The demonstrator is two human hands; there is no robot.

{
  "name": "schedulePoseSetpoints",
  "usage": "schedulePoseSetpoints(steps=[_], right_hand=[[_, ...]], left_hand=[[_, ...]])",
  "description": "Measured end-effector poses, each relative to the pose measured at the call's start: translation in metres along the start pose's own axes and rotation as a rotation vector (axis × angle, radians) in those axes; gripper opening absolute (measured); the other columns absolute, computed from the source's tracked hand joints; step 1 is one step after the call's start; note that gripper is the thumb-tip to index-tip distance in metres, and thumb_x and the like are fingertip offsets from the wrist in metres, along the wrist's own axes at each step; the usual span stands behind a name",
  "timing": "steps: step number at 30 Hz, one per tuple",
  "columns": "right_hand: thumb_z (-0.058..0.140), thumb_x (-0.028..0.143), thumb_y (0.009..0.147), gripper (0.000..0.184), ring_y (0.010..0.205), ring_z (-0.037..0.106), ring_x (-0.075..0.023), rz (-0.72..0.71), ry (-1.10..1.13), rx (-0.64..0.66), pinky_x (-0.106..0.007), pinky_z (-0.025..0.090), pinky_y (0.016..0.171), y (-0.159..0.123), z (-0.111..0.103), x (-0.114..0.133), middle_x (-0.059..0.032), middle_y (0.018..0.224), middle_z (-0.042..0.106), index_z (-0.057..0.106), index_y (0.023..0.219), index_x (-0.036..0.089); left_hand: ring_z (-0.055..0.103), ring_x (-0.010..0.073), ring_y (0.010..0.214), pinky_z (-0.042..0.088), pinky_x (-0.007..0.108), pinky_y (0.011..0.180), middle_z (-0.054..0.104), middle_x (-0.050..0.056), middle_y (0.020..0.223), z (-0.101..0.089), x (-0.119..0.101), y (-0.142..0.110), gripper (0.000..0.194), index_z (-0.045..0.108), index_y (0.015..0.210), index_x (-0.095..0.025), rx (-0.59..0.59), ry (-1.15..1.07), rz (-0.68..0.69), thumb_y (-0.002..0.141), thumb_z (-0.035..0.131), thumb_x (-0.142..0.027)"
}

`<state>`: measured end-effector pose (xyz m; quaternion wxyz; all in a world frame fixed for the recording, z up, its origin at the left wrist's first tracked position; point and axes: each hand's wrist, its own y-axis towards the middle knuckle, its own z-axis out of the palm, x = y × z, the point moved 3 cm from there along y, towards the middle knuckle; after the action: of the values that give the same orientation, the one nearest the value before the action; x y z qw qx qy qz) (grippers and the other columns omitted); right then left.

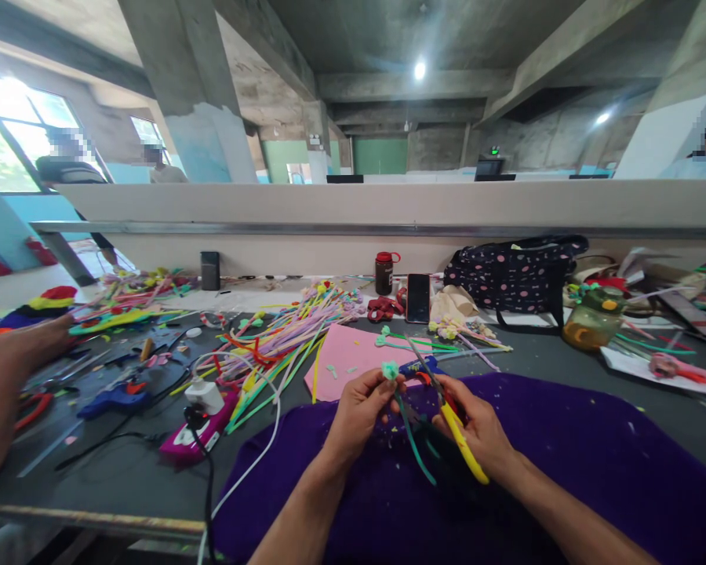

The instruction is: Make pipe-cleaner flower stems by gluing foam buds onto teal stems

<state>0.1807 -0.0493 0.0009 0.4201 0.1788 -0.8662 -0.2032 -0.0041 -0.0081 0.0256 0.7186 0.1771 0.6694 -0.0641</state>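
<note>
Between the fingertips of my left hand (362, 412) is a small mint-green pipe-cleaner flower (390, 370), its green stem (415, 451) hanging down below. My right hand (476, 420) is closed round the yellow-handled scissors (462, 443). Their blades point up and to the left, close beside the flower. Both hands are above a dark purple cloth (541, 416). Just behind them lies a blue glue gun (417, 366), partly hidden. A pink foam sheet (344, 353) with green scraps on it lies behind my left hand.
Many pipe-cleaner stems (294, 322) lie heaped behind to the left. A magenta power strip (203, 428) with cables and another blue glue gun (114, 400) are at left. Another person's arm (12, 377) reaches in there. A phone (417, 298), bag (509, 278) and bottle (594, 318) stand behind.
</note>
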Motion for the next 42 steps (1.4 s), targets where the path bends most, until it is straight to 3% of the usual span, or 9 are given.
schedulePoseSetpoints(steps=[11, 18, 25, 34, 42], right_hand=[[0.055, 0.033, 0.077, 0.048, 0.061, 0.050, -0.0111, 0.044, 0.135, 0.047, -0.020, 0.042, 0.057, 0.000, 0.004, -0.009, 0.0010, 0.073, 0.055, 0.044, 0.121, 0.018], [0.056, 0.032, 0.076, 0.049, 0.061, 0.051, -0.0113, 0.052, 0.189, 0.041, -0.020, 0.043, 0.057, 0.001, 0.002, -0.005, 0.0007, 0.071, 0.056, 0.045, 0.121, 0.018], [0.055, 0.032, 0.077, 0.050, 0.064, 0.051, -0.0126, 0.050, 0.186, 0.069, -0.022, 0.044, 0.060, 0.000, 0.004, -0.006, 0.0001, 0.074, 0.055, 0.043, 0.123, 0.019], [0.055, 0.032, 0.078, 0.049, 0.066, 0.049, -0.0120, 0.038, 0.171, 0.157, -0.022, 0.042, 0.063, 0.001, 0.005, -0.001, 0.0012, 0.077, 0.053, 0.040, 0.123, 0.018], [0.054, 0.035, 0.079, 0.050, 0.068, 0.055, -0.0138, 0.058, 0.110, 0.143, -0.023, 0.045, 0.064, -0.004, -0.002, -0.012, -0.0007, 0.079, 0.058, 0.039, 0.124, 0.019]], left_hand=[[0.039, 0.0081, 0.054, 0.029, 0.020, 0.050, 0.048, -0.001, 0.060, -0.001, -0.005, -0.002, 0.018, 0.063, 0.068, -0.014, -0.072, 0.156, 0.148, 0.076, 0.057, -0.029], [0.043, 0.0072, 0.050, 0.032, 0.019, 0.049, 0.056, 0.001, 0.059, -0.003, -0.002, -0.003, 0.017, 0.067, 0.071, -0.014, -0.071, -0.023, 0.030, 0.071, 0.061, -0.030], [0.041, 0.0037, 0.034, 0.026, 0.016, 0.034, 0.057, -0.001, 0.052, -0.010, -0.002, -0.004, 0.021, 0.065, 0.072, -0.014, -0.048, -0.391, -0.169, 0.062, 0.068, -0.032], [0.042, 0.0012, 0.033, 0.024, 0.014, 0.032, 0.063, 0.002, 0.066, -0.006, -0.001, -0.003, 0.019, 0.064, 0.079, -0.012, 0.090, -0.328, -0.145, 0.071, 0.064, -0.029], [0.041, 0.0017, 0.032, 0.023, 0.012, 0.030, 0.060, -0.001, 0.059, -0.024, 0.009, 0.001, 0.022, 0.055, 0.071, -0.014, 0.016, -0.392, -0.186, 0.064, 0.069, -0.029]])
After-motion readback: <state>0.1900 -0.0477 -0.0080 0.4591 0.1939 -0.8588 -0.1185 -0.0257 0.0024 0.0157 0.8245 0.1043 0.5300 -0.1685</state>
